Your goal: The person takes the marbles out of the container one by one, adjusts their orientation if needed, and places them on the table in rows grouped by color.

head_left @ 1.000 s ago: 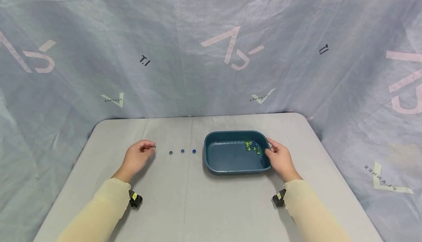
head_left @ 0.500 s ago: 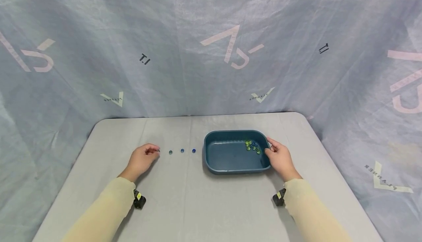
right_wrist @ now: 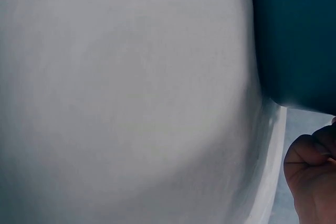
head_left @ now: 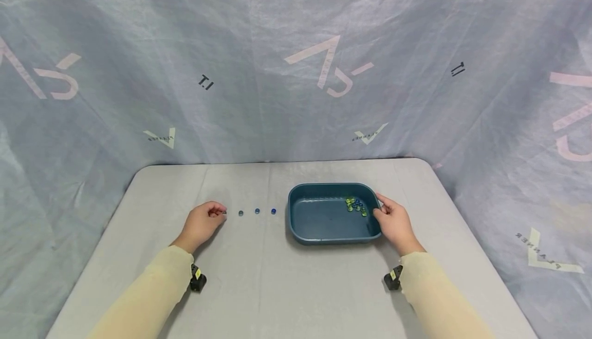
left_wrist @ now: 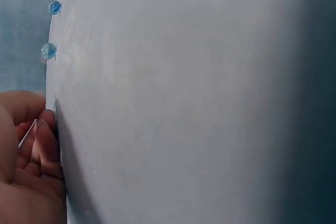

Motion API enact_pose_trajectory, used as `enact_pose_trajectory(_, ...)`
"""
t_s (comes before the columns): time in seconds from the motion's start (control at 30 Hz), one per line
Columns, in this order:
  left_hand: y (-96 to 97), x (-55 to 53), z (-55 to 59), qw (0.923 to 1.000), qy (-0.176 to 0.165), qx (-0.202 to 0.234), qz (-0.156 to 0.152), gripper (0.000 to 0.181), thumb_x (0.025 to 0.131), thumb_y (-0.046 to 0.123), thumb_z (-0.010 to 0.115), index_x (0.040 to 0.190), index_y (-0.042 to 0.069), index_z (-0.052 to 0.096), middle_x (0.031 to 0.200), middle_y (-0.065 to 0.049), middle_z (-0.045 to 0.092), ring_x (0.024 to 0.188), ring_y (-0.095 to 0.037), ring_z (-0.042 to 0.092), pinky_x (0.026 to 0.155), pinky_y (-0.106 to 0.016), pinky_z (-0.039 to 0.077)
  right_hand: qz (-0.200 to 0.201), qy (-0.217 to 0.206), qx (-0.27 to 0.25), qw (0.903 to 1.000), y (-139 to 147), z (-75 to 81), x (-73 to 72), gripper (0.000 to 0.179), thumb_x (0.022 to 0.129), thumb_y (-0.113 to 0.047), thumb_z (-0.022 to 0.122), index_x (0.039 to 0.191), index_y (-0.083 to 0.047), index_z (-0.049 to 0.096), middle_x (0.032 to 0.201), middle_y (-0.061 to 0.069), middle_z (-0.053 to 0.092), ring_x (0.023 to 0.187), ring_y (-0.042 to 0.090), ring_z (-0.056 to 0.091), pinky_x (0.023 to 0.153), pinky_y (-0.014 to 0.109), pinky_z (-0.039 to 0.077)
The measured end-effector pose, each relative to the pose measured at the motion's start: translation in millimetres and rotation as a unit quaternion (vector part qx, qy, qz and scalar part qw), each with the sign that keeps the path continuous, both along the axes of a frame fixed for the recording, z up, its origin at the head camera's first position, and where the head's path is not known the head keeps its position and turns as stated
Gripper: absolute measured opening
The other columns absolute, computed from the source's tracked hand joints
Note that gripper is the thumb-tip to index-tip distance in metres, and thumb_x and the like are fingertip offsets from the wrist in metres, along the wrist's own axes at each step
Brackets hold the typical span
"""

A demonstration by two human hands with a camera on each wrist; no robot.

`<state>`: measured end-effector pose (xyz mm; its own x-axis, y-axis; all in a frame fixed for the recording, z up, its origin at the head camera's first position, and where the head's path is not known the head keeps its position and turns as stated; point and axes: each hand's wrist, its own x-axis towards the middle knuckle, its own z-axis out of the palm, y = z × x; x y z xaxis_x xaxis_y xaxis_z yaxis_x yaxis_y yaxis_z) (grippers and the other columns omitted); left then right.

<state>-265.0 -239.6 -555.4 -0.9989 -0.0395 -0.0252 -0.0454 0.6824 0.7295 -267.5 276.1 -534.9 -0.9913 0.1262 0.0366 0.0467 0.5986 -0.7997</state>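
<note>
Marble (head_left: pixel 224 212), pinched in left hand (head_left: pixel 200 224), just left of three spaced marbles (head_left: pixel 257 211) on table (head_left: pixel 287 287), apparently being lined up; blue tray (head_left: pixel 319 220), right end gripped by right hand (head_left: pixel 394 223); next move seemingly calls for gentle release.

Sleeves (head_left: pixel 143 293): pale yellow | wrist cameras (head_left: pixel 199 281): black, yellow patches (head_left: pixel 198 273)

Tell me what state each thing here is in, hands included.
Teal plastic tray: upright, holding green and blue marbles towards its right end.
Right hand: gripping the tray's right end.
Left hand: pinching one marble.
Three glass marbles: on the table, in a row, not touching.
Wrist cameras: worn; on or off, I cannot tell.
Gray curtain: hanging, wrinkled.
</note>
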Motion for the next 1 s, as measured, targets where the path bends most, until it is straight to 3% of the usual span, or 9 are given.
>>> enact_pose_trajectory(1.0, -1.1, -4.9, -3.6, 0.9992, 0.002, -0.035, -0.018, 0.014, 0.095, 0.004, 0.071, 0.108, 0.003, 0.072, 0.1, -0.009, 0.063, 0.09, -0.023, 0.059, 0.08, -0.04, 0.05, 0.001, 0.001, 0.001, 1.0, 0.8, -1.4, -0.6, 0.051, 0.1, -0.007, 0.06, 0.15, 0.0, 0.051, 0.073, 0.003, 0.047, 0.061, 0.017, 0.042, 0.053, 0.027, 0.037)
